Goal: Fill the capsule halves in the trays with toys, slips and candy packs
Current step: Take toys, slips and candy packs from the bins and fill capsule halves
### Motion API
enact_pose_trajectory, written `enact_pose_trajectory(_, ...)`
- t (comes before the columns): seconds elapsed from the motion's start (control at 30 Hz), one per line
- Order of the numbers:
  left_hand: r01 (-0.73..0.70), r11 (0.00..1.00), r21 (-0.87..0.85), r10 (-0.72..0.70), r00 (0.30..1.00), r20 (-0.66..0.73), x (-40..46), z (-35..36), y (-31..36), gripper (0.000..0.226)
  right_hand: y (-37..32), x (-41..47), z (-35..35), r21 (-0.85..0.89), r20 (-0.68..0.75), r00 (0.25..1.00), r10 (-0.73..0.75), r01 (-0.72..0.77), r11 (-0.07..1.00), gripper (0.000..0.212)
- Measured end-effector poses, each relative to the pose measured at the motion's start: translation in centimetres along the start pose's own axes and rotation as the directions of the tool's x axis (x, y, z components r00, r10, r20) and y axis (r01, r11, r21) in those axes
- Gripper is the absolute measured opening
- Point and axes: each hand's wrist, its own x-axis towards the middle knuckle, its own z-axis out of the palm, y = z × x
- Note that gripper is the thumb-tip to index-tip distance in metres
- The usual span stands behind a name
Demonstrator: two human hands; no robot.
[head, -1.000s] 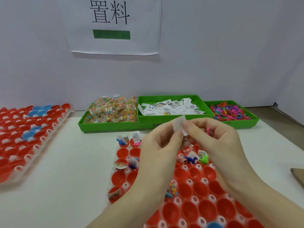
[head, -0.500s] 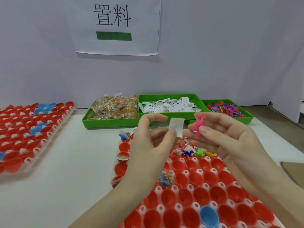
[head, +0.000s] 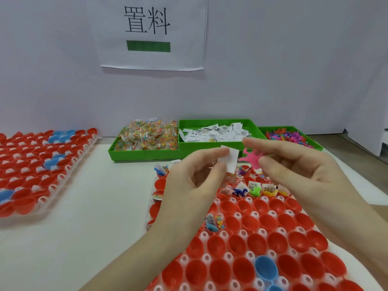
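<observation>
from where i stand the job looks barely begun: in the near tray (head: 241,267) only the far rows of capsule halves (head: 256,191) hold anything, a blue dinosaur, a green toy, folded slips and candy showing in them, plus one filled half (head: 214,223) further forward and a few down the left edge, while the many red cups nearer the person, and a blue one (head: 265,268), sit open with nothing in them. a second tray (head: 69,164) off to the left seems to carry capsule halves too, though i cannot tell what is in them from here. the left hand (head: 189,185) pinches a white slip (head: 230,162) between thumb and forefinger, the paper standing upright above the filled rows. the right hand (head: 298,169) holds a pink toy (head: 252,156) at its fingertips, just beside the slip, and whether the two touch i cannot say. both pieces hang in the air over the tray, not yet in any cup. behind them the green bins hold the candy packs (head: 147,136), the slips (head: 216,134) and the toys (head: 287,136), all well stocked, so i judge most of the filling is left to do
</observation>
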Motion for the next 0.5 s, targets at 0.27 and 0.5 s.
enact_pose_trajectory(0.27, -0.053, 0.997, 0.058, 0.048, 0.995, 0.092, -0.7, 0.0, 0.7, 0.026, -1.2, 0.5, -0.5, -0.290, 0.058, 0.989, -0.139, 0.150, 0.945, 0.018)
enact_pose_trajectory(0.5, -0.026, 0.999, -0.048, 0.032, 0.991, 0.131, -1.3, 0.0, 1.2, 0.016, -1.8, 0.9, -0.4, -0.310, 0.077, 0.979, -0.186, 0.201, 0.929, 0.026)
